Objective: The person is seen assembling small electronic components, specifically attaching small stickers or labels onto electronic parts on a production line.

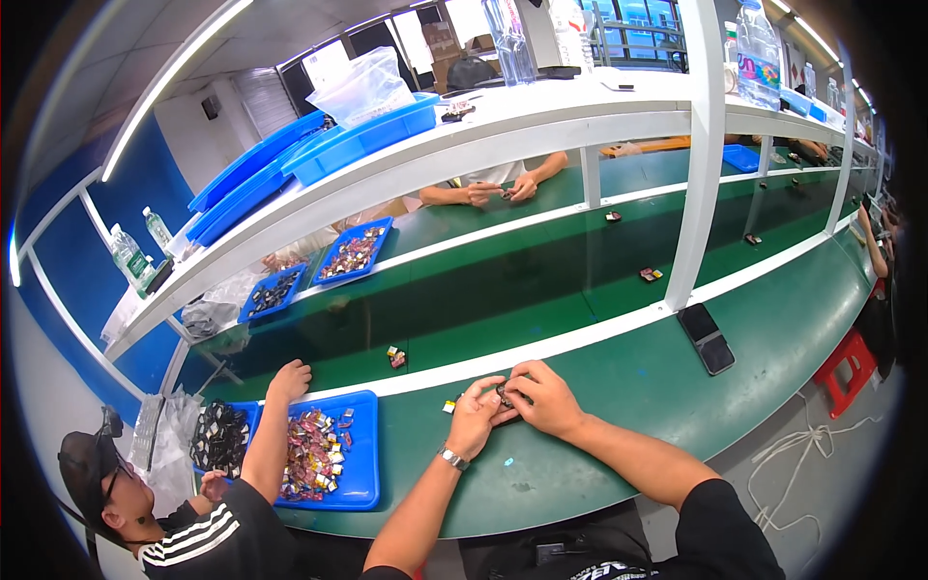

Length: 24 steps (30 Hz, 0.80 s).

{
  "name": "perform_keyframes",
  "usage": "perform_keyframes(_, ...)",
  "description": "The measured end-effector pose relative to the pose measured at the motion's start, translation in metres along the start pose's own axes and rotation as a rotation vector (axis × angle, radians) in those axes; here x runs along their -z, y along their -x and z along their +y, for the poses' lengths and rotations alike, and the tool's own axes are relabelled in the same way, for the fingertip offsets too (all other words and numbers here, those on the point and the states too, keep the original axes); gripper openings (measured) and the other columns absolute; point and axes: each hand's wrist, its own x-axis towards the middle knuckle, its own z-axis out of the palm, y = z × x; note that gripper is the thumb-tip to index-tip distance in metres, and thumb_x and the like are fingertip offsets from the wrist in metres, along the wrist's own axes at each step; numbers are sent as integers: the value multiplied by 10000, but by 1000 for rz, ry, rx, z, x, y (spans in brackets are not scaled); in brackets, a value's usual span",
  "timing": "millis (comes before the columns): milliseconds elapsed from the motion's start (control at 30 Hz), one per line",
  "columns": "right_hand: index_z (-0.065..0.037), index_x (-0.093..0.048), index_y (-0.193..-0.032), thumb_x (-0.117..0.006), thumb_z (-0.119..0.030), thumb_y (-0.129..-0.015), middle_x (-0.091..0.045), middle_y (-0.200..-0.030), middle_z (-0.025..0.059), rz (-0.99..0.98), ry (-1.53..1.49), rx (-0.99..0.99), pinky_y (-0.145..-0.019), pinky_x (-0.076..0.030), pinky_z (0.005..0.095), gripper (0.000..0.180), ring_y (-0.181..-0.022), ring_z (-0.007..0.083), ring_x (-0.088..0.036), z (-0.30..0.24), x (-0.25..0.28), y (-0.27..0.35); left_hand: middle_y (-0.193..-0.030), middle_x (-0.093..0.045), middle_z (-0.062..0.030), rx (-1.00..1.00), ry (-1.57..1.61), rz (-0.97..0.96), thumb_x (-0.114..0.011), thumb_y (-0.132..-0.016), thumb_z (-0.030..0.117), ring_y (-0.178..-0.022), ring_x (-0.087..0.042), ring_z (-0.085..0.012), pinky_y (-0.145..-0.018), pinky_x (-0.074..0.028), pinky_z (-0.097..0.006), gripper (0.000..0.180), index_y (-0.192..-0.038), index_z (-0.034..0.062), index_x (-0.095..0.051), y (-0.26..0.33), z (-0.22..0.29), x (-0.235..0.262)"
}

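Above the green bench (599, 464), my two hands meet over a small dark part (504, 392), largely hidden by the fingers. My left hand (472, 421) has its fingers closed round the part from the left and wears a metal-banded watch. On the other side, my right hand (546, 398) pinches the same part with bent fingers. A small yellow and white piece (449, 406) lies on the bench beside my left hand. To the left, a blue tray (363, 476) holds many small pink, yellow and silver pieces.
At left a co-worker's arm (266, 440) reaches past the trays toward the green conveyor belt (503, 324), which carries small parts (397, 358). A dark phone (708, 338) lies right, near a white post (698, 164). A shelf (541, 124) spans overhead. Another person's hands (503, 191) work opposite.
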Motion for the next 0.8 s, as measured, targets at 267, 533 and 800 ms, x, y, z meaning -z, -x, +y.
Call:
perform_keyframes(267, -64, -686, -913, -740, -52, -752, -602, -949, 64, -13, 109, 104, -714, -533, 342, 169, -889, 247, -607, 0, 1, 0, -1167, -628, -123, 7, 9, 4, -489, -999, 76, -1054, -647, -226, -941, -551, -406, 332, -1317, 15, -418, 0, -3, 1)
perform_keyframes(533, -55, -669, -880, -736, -55, -754, -604, -967, 62, -8, 159, 54, -716, -534, 340, 142, -898, 248, -605, 4, -7, 6, -1153, -636, -115, 3, 6, 22, -509, -992, 73, -989, -665, -214, -915, -561, -391, 309, -1288, 21, -440, 0, -6, -4)
perform_keyframes(800, -32, -631, -949, -713, -92, -751, -601, -1067, 106, -32, 191, 93, -797, -540, 355, 223, -975, 279, -592, -13, -4, -1, -1245, -609, -158, -25, -13, 43, -445, -1014, 57, -1058, -644, -223, -894, -561, -348, 304, -1315, 18, -419, -1, -3, 3)
